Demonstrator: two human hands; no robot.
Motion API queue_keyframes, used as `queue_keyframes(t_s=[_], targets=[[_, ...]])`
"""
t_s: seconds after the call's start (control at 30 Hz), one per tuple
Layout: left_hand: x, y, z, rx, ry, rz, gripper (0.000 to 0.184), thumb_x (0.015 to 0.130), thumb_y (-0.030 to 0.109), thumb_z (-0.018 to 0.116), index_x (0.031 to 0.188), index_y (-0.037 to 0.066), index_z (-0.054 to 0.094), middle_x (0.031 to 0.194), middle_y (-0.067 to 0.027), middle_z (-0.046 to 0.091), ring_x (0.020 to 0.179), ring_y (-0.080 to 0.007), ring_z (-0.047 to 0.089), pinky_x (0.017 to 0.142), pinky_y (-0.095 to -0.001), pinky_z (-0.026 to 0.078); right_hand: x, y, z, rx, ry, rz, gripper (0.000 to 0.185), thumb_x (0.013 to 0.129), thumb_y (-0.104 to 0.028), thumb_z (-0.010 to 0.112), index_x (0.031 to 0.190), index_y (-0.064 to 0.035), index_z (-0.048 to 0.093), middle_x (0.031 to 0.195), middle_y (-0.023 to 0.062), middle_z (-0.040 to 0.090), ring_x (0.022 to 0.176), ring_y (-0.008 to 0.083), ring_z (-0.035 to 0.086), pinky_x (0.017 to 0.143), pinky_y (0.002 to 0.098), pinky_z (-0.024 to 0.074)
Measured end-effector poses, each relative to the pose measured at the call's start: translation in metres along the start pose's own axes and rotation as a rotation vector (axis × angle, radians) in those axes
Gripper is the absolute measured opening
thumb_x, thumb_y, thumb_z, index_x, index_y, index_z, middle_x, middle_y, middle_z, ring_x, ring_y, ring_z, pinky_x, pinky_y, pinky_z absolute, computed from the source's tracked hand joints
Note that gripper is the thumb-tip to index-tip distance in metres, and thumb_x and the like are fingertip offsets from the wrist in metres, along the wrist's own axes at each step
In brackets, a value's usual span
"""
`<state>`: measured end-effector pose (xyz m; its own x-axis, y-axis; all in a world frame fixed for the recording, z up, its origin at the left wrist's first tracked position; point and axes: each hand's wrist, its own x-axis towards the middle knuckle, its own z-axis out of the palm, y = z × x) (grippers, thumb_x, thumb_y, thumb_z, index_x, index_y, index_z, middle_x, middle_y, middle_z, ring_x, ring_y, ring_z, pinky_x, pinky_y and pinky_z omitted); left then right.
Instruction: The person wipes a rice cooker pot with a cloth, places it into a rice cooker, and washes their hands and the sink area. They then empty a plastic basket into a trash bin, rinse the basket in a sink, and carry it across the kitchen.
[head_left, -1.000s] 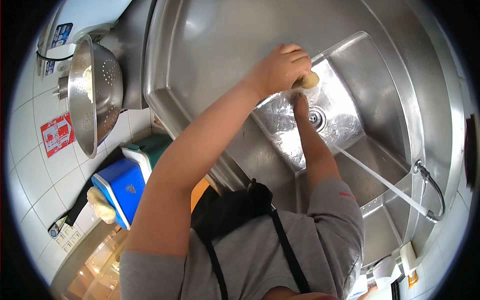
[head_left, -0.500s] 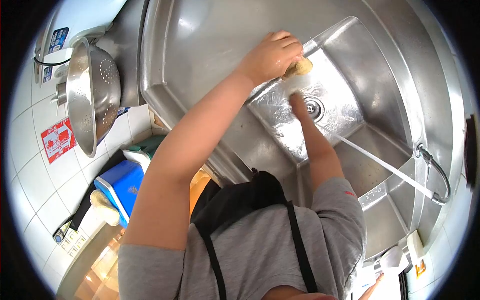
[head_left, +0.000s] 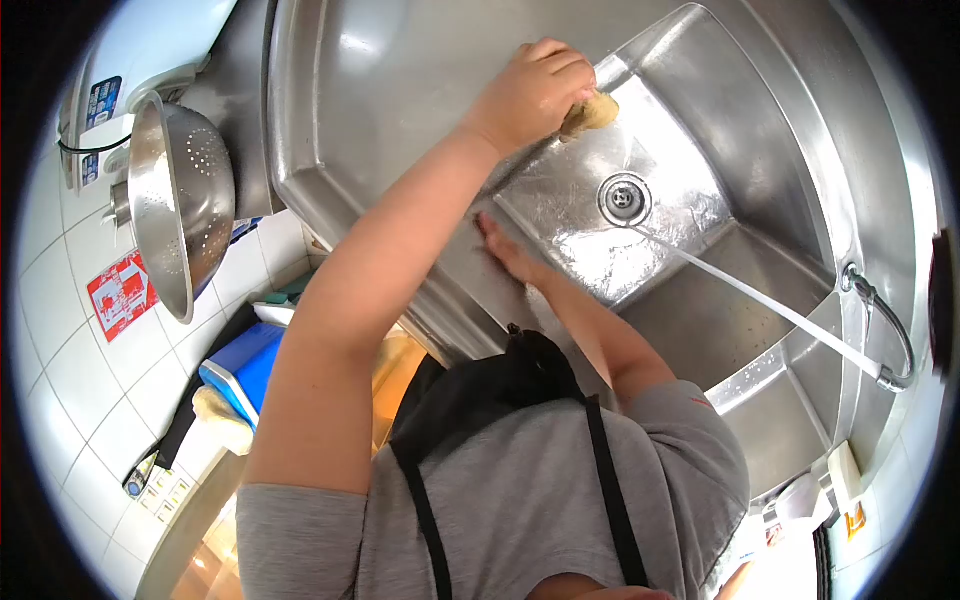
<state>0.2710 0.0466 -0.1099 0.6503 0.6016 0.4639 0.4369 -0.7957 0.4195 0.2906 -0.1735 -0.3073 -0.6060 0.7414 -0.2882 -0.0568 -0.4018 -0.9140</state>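
My left hand [head_left: 535, 92] is closed around a yellowish, worn-looking sponge [head_left: 590, 114], held over the left edge of the steel sink basin [head_left: 690, 150]. Part of the sponge is hidden by my fingers. Lower down, my right hand [head_left: 507, 250] lies with fingers stretched out along the sink's near-left wall, holding nothing. A thin stream of water [head_left: 760, 298] runs from the faucet [head_left: 893, 378] on the right to near the round drain [head_left: 624, 199].
On the left, a steel colander [head_left: 190, 205] rests on its side by the tiled wall. Below it stands a blue box [head_left: 245, 365]. A second basin [head_left: 785, 440] adjoins at lower right, and a flat steel drainboard [head_left: 430, 60] spans the top left.
My right hand has moved left, out of the basin's middle to its near-left wall, uncovering the drain. My left hand, still holding the sponge, has shifted slightly up and left.
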Motion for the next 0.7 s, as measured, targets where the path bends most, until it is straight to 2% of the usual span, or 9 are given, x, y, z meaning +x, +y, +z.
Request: queue_keyframes(t_s=[0.1, 0.2, 0.23, 0.3, 0.33, 0.37, 0.43, 0.57, 0.7], targets=[[0.003, -0.001, -0.001, 0.038, -0.016, 0.007, 0.005, 0.077, 0.015, 0.055, 0.078, 0.010, 0.053, 0.083, 0.0009, 0.057, 0.088, -0.0202, 0.051, 0.076, -0.0330, 0.041, -0.011, 0.065, -0.033, -0.280, 0.032, 0.294, 0.066, 0.089, -0.052, 0.021, 0.137, -0.0081, 0.013, 0.143, 0.0079, 0.009, 0.132, 0.0214, 0.006, 0.107, 0.0336, 0.0046], [0.003, 0.001, 0.001, -0.002, -0.040, -0.014, 0.006, 0.078, 0.015, 0.054, 0.078, 0.009, 0.054, 0.085, 0.0001, 0.058, 0.089, -0.0208, 0.050, 0.078, -0.0328, 0.040, -0.042, 0.094, -0.082, -1.302, -0.149, 0.054, 0.053, 0.092, -0.038, 0.025, 0.135, -0.0083, 0.022, 0.143, 0.0046, 0.013, 0.132, 0.0170, 0.004, 0.107, 0.0363, 0.0001], [0.004, 0.001, 0.000, -0.033, -0.046, -0.024, 0.007, 0.078, 0.015, 0.053, 0.078, 0.008, 0.055, 0.086, -0.0008, 0.059, 0.089, -0.0216, 0.050, 0.080, -0.0329, 0.039, -0.052, 0.099, -0.105, -1.401, -0.126, -0.131, 0.047, 0.092, -0.029, 0.029, 0.134, -0.0094, 0.025, 0.141, 0.0040, 0.021, 0.130, 0.0171, 0.017, 0.106, 0.0376, 0.0124], [0.001, 0.002, -0.004, -0.051, -0.062, -0.055, 0.009, 0.079, 0.015, 0.053, 0.078, 0.007, 0.056, 0.088, -0.0018, 0.059, 0.089, -0.0226, 0.049, 0.081, -0.0330, 0.039, -0.062, 0.120, -0.144, -0.331, 0.416, 0.152, 0.049, 0.083, -0.018, 0.045, 0.129, -0.0060, 0.030, 0.131, 0.0140, 0.033, 0.122, 0.0255, 0.031, 0.099, 0.0432, 0.0231], [0.002, 0.004, -0.004, -0.037, -0.065, -0.062, 0.009, 0.079, 0.015, 0.053, 0.078, 0.007, 0.056, 0.088, -0.0018, 0.059, 0.089, -0.0227, 0.049, 0.081, -0.0329, 0.039, -0.069, 0.100, -0.160, -1.117, 0.633, 0.040, 0.053, 0.077, -0.009, 0.051, 0.126, -0.0034, 0.032, 0.125, 0.0198, 0.039, 0.118, 0.0317, 0.036, 0.095, 0.0464, 0.0268], [0.002, 0.004, -0.004, -0.025, -0.065, -0.068, 0.009, 0.079, 0.015, 0.052, 0.078, 0.007, 0.056, 0.088, -0.0019, 0.059, 0.089, -0.0228, 0.049, 0.081, -0.0329, 0.039, -0.080, 0.085, -0.162, -1.103, 0.890, 0.017, 0.057, 0.072, -0.007, 0.053, 0.125, -0.0025, 0.035, 0.123, 0.0196, 0.040, 0.117, 0.0331, 0.035, 0.097, 0.0452, 0.0253], [-0.001, 0.004, -0.004, -0.034, -0.075, -0.066, 0.008, 0.079, 0.014, 0.052, 0.078, 0.007, 0.056, 0.088, -0.0020, 0.059, 0.089, -0.0230, 0.049, 0.081, -0.0330, 0.039, -0.074, 0.068, -0.158, -1.224, 0.706, 0.109, 0.054, 0.074, -0.009, 0.052, 0.125, -0.0016, 0.035, 0.128, 0.0163, 0.037, 0.121, 0.0311, 0.030, 0.102, 0.0417, 0.0211], [0.003, 0.004, -0.004, -0.039, -0.062, -0.063, 0.007, 0.079, 0.012, 0.052, 0.078, 0.007, 0.056, 0.087, -0.0022, 0.059, 0.089, -0.0232, 0.049, 0.081, -0.0331, 0.039, -0.005, 0.077, -0.115, -1.130, 0.298, -0.232, 0.058, 0.079, -0.011, 0.048, 0.132, -0.0069, 0.024, 0.130, 0.0125, 0.036, 0.123, 0.0281, 0.030, 0.103, 0.0418, 0.0193], [0.003, 0.000, -0.001, 0.026, -0.066, -0.021, 0.007, 0.077, 0.015, 0.055, 0.080, 0.010, 0.054, 0.086, 0.0013, 0.057, 0.089, -0.0193, 0.050, 0.078, -0.0326, 0.039, 0.026, 0.080, -0.094, -1.495, 0.065, -0.135, 0.056, 0.083, -0.025, 0.047, 0.133, -0.0101, 0.025, 0.136, 0.0072, 0.029, 0.129, 0.0195, 0.019, 0.106, 0.0389, 0.0113]])
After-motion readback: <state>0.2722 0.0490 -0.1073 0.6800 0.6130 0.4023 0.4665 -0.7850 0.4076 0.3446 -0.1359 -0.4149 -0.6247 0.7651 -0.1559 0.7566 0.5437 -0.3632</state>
